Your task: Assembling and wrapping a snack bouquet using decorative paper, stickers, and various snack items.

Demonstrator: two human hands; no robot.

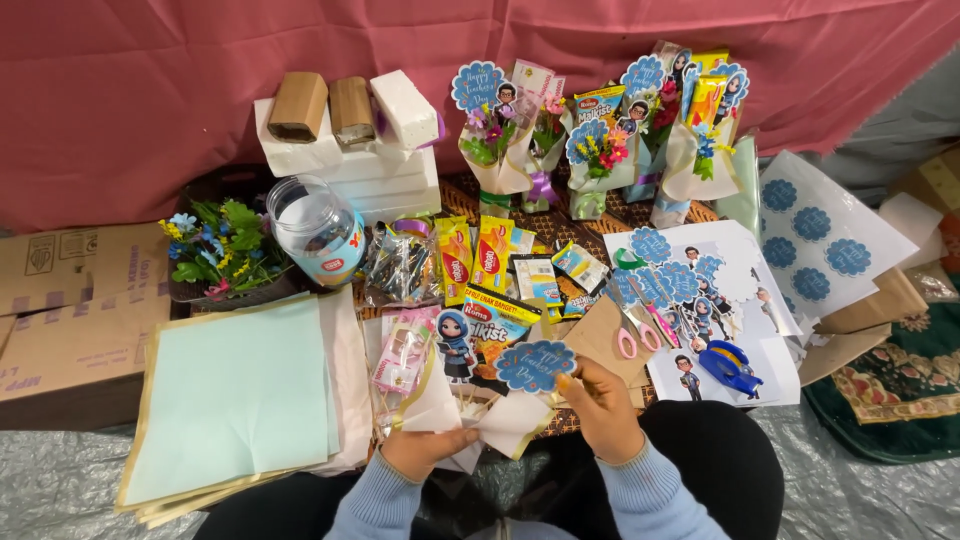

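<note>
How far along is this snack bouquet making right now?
Done: finished bouquets stand along the red cloth. In hand: left hand and right hand wrap cream paper around one more. Left: loose snack packets, cut-out toppers and a paper stack.

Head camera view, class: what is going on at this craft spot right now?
A person sits over a small snack bouquet. The left hand grips its cream wrapping paper from below; the right hand pinches a blue scalloped tag at the top. Finished bouquets stand along the red cloth backdrop. Pink scissors and a blue tape dispenser lie to the right.
</note>
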